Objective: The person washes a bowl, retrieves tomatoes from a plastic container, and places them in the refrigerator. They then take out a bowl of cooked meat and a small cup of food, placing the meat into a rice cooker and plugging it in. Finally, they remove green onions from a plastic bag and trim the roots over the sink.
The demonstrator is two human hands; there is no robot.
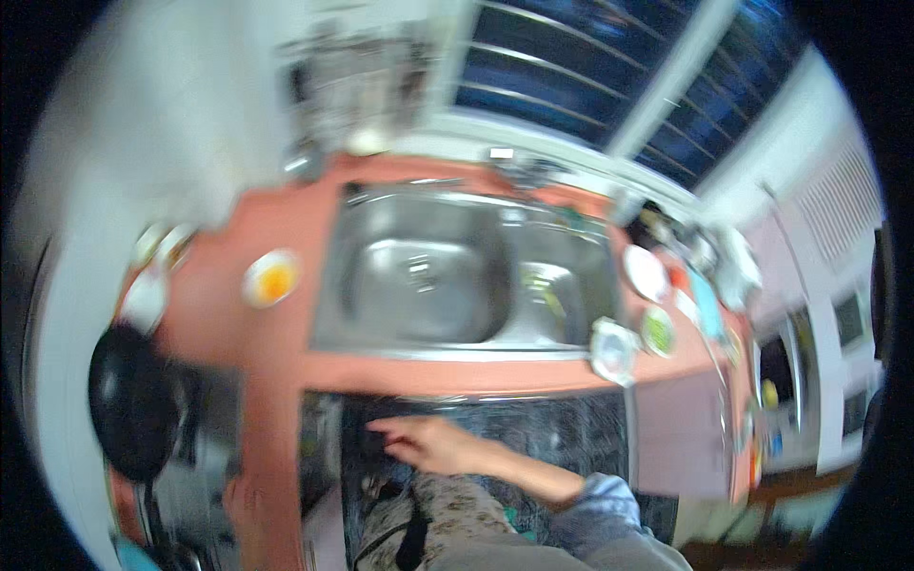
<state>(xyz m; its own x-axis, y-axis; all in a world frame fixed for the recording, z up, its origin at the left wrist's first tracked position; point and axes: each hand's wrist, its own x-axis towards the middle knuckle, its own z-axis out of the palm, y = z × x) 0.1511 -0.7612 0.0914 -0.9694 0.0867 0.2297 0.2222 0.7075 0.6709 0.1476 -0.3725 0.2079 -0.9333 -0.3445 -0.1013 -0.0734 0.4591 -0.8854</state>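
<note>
My right hand hangs before the dark cabinet front below the sink, holding nothing, its fingers pointing left and slightly apart. At the lower left, a blurred shape by the stove looks like my left hand; its fingers are not distinct. A black frying pan rests on the stove, its handle towards me. Between stove and sink, a white bowl holds something orange-yellow, probably beaten egg. In front of me is a double-basin steel sink, with green scraps in the smaller basin.
Right of the sink stand a bowl of chopped greens, a white plate and a pale container at the counter edge. White dishes sit behind the pan. A barred window is behind the sink. Much is blurred.
</note>
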